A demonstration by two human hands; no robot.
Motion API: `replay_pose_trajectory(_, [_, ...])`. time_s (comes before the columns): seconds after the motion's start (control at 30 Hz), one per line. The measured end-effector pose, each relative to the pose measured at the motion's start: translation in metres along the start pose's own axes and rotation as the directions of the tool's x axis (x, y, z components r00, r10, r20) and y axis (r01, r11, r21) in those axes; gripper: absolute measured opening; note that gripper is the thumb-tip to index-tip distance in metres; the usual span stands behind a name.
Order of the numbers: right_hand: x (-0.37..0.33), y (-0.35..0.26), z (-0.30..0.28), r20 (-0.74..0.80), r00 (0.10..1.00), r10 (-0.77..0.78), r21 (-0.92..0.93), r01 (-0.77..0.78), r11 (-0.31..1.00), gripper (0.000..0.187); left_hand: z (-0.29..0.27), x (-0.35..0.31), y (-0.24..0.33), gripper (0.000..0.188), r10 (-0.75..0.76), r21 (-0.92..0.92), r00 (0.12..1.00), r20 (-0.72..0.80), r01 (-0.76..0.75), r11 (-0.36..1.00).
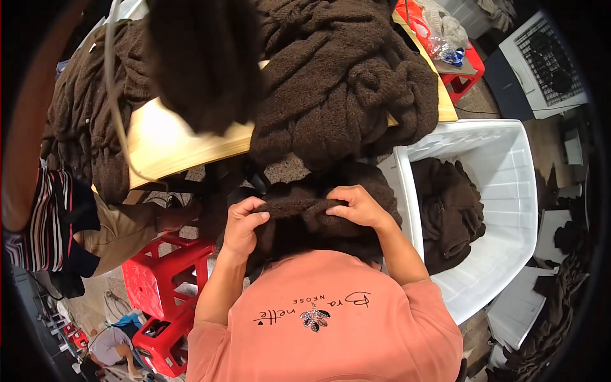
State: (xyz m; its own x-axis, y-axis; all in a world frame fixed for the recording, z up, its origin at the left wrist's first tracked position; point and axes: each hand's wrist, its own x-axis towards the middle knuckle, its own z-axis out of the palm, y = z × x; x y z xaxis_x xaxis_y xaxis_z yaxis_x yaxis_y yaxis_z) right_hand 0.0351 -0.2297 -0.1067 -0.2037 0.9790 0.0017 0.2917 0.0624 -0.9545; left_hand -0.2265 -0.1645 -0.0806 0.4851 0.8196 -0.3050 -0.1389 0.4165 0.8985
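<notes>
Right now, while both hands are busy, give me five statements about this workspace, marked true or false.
1. The left hand and right hand both pinch dark brown knit fabric. True.
2. Brown cloth lies inside the white bin. True.
3. The white bin stands on the person's left. False: it stands on the right.
4. Red stools stand at the left. True.
5. The wooden table holds only white cloth. False: brown knitwear is heaped there.

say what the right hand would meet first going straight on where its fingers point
The brown cloth that the right hand pinches: its fingers point left along it. Beyond that, probably the left hand, though depth is unclear.
</notes>
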Motion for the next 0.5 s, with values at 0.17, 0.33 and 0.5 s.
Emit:
replay_pose_trajectory(0.17, [-0.009,-0.014,-0.009,-0.016,0.995,-0.094,-0.184,0.09,0.979,0.018,0.001,0.002,0.015,0.009,0.184,-0.006,0.983,0.009,-0.184,0.983])
replay_pose_trajectory(0.33, [-0.02,-0.019,-0.022,0.046,0.997,-0.055,-0.348,0.067,0.935,0.024,-0.005,-0.004,0.022,0.008,0.078,-0.142,0.997,-0.018,-0.079,0.987])
replay_pose_trajectory(0.5, [-0.028,-0.023,-0.027,0.08,0.995,-0.055,-0.182,0.069,0.981,0.022,-0.01,-0.004,0.019,0.007,0.055,-0.169,0.995,-0.086,-0.069,0.983])
